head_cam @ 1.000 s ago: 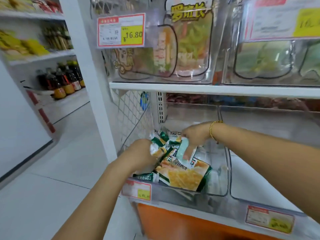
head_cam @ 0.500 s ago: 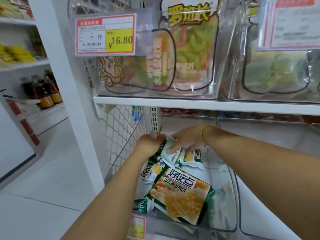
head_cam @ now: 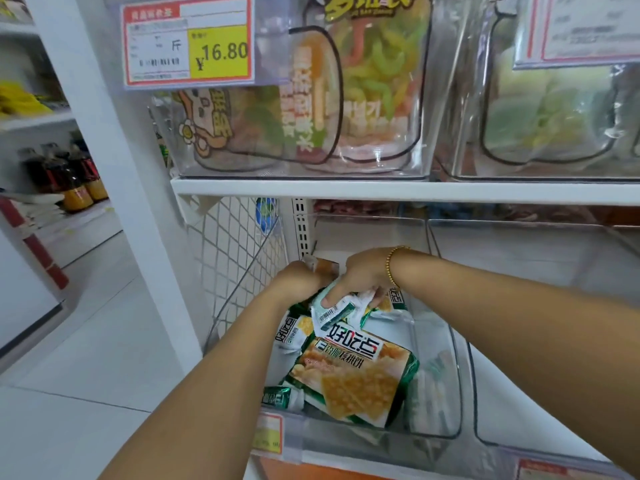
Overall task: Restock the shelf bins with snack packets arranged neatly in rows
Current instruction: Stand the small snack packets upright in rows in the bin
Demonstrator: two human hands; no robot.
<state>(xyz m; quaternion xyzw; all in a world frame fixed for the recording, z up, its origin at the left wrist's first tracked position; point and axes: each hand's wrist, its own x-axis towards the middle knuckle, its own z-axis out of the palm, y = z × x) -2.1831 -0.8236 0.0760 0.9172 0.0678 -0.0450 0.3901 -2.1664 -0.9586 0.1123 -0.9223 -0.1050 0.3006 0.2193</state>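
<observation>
Both hands work deep in the clear bin (head_cam: 450, 393) on the lower shelf. The right hand (head_cam: 363, 275) pinches a small pale packet (head_cam: 334, 310), which hangs from its fingers (head_cam: 327, 301) toward 7 o'clock, long axis sloping from 1 to 7. The left hand (head_cam: 299, 278) is closed on another packet at 9 o'clock, probably by its top edge; the view there is poor. The large cracker packet (head_cam: 353, 375) lies flat at 6 o'clock, nearer the right hand, its long axis across the bin.
</observation>
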